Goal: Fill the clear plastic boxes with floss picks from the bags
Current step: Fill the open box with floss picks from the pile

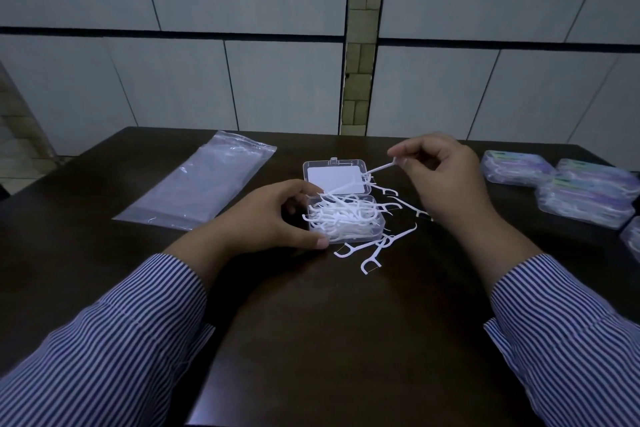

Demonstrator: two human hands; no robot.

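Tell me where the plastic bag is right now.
In the head view, the plastic bag lies flat on the dark table, left of the open clear box, beyond the left hand.

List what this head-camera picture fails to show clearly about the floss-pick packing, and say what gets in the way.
- Head view: the open box left wall is hidden by the left hand.
- Head view: the pick count in the box is unreadable; the floss picks overlap in a tangle.
- Head view: the closed boxes at right are blurred, and one is cut off by the edge.
- Head view: the bag contents are too faint.
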